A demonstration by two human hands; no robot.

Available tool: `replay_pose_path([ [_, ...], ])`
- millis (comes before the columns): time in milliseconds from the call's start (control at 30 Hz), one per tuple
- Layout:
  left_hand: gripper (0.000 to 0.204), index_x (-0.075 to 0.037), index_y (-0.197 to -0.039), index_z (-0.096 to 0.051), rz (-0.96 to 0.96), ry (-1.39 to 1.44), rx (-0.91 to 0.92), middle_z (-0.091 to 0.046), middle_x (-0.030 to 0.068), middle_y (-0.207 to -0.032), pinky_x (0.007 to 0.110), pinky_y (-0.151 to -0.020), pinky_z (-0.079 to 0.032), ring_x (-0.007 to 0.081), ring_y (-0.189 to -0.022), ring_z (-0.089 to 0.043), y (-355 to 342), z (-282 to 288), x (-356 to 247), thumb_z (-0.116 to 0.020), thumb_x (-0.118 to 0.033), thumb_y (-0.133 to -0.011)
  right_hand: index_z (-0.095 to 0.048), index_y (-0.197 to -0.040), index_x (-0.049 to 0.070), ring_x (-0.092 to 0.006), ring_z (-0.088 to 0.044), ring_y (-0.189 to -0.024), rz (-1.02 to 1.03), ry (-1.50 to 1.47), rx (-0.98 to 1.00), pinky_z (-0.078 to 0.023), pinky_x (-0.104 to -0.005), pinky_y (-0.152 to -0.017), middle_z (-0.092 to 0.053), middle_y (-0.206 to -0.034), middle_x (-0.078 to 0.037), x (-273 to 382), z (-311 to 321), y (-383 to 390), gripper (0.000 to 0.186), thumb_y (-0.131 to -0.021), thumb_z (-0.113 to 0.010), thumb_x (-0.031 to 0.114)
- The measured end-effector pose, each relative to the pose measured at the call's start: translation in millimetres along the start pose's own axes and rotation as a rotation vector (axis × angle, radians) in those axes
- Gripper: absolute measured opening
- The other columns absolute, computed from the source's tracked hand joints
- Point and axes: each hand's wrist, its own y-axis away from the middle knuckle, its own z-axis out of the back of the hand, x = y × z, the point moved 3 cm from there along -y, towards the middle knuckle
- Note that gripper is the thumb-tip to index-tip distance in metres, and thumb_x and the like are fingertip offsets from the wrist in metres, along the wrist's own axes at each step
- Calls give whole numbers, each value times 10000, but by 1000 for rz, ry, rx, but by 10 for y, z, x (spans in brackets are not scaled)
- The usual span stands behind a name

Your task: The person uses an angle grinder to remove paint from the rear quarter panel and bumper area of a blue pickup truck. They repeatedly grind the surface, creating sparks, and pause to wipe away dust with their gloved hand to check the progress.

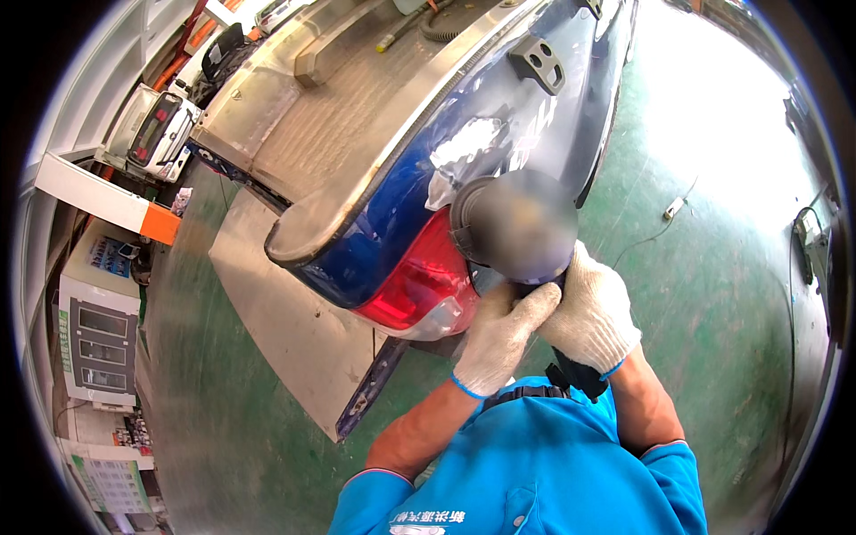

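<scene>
Both my hands wear off-white knitted gloves and close around a power tool with a round dark head. Much of its head is blurred, so its exact kind cannot be made out. My left hand grips it from the left, thumb pointing up; my right hand wraps its right side. A black end of the tool shows below my right hand. The head is close to the rear corner of a blue pickup bed, just above the red tail light. A bare silvery patch marks the blue paint beyond it.
The ribbed cargo floor holds a hose. A black bracket sticks up from the side panel. Below the bed extends a pale flat panel. A cable with a connector lies on the green floor; a white car stands far left.
</scene>
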Motion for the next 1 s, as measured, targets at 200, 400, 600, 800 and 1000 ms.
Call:
replay_pose_path([
  [200, 456, 68, -1439, -580, -1, -6, 26, -638, 134, -1397, 352, -1141, -444, 190, -1298, -581, 2, 41, -14, -662, -151, -1048, -560, -1283, -48, -477, -745, -903, 27, 17, -2, -593, -499, -811, -741, -946, -289, 37, -11, -8, 631, -807, -779, 305],
  [400, 455, 63, -1424, -590, -21, -29, -1, -653, 136, -1373, 359, -1123, -454, 194, -1268, -601, 3, 12, 5, -654, -185, -1047, -564, -1256, -47, -481, -742, -880, 2, 32, 1, -595, -499, -792, -736, -918, -287, -7, -14, 2, 623, -800, -783, 317],
  [600, 477, 76, -1430, -582, -32, -41, -8, -646, 146, -1386, 360, -1133, -451, 202, -1279, -594, 16, 43, -3, -668, -190, -1044, -571, -1249, -44, -479, -742, -871, 58, 22, -16, -599, -495, -786, -738, -919, -287, 53, -17, 2, 625, -798, -786, 332],
  [800, 484, 67, -1428, -590, -41, -24, -10, -650, 146, -1379, 359, -1127, -452, 205, -1271, -598, 14, 56, 23, -682, -199, -1033, -573, -1271, -33, -474, -745, -872, 44, 28, -23, -599, -500, -791, -739, -922, -288, 80, 9, 21, 608, -803, -763, 305],
  [1000, 491, 67, -1436, -581, -44, -24, -8, -645, 145, -1385, 353, -1127, -448, 202, -1273, -593, 7, 46, 45, -675, -206, -1038, -575, -1274, -38, -474, -746, -885, 18, 8, -14, -597, -498, -797, -739, -926, -291, 39, -3, 21, 610, -796, -762, 292],
])
